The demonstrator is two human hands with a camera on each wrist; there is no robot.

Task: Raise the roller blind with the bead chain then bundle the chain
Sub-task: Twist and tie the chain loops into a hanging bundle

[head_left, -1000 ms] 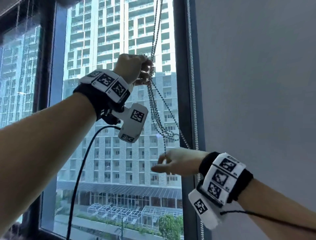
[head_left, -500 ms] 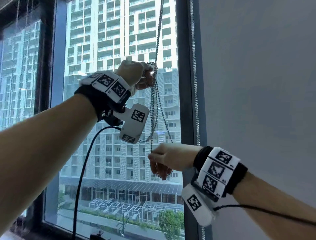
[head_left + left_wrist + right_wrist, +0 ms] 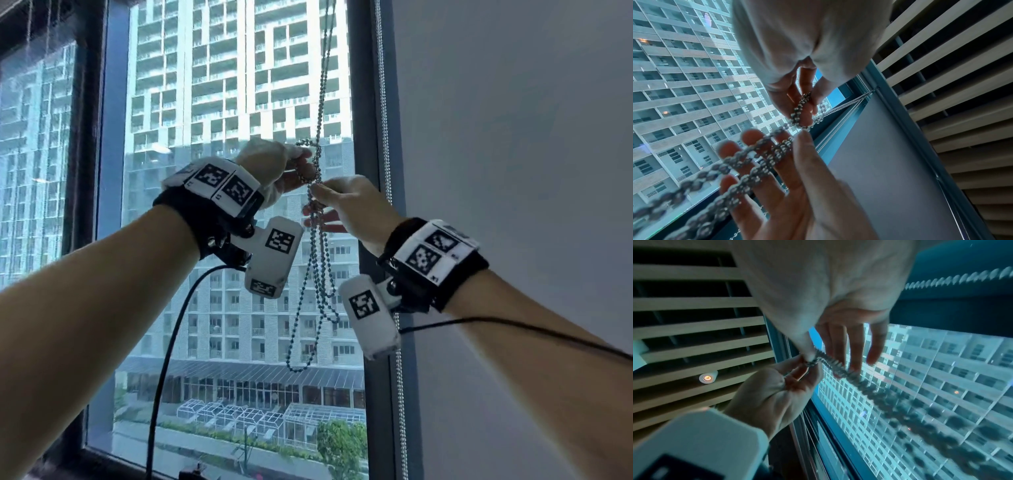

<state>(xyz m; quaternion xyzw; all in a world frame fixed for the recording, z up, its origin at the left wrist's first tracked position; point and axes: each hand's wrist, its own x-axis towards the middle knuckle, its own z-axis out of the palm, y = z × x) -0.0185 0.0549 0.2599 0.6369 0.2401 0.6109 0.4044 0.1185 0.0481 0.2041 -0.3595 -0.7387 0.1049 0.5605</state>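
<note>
1. Nearest the camera, the person's two forearms reach up and forward, each with a marker-covered wrist band, and open air lies between them.
2. The left hand (image 3: 274, 168) has its grip curled round gathered strands of the bead chain (image 3: 317, 260), pinching them between thumb and fingertips at the top of the bundle.
3. The right hand (image 3: 356, 209), just below and touching the left, pinches the same strands with thumb and forefinger; its other fingers (image 3: 731, 155) are spread loosely behind the chain.
4. Below both hands several loops hang free in front of the window glass (image 3: 212, 342).
5. Further right, a second bead chain (image 3: 399, 394) runs down the dark window frame (image 3: 363, 102), beside the lowered grey blind (image 3: 513, 137).
</note>
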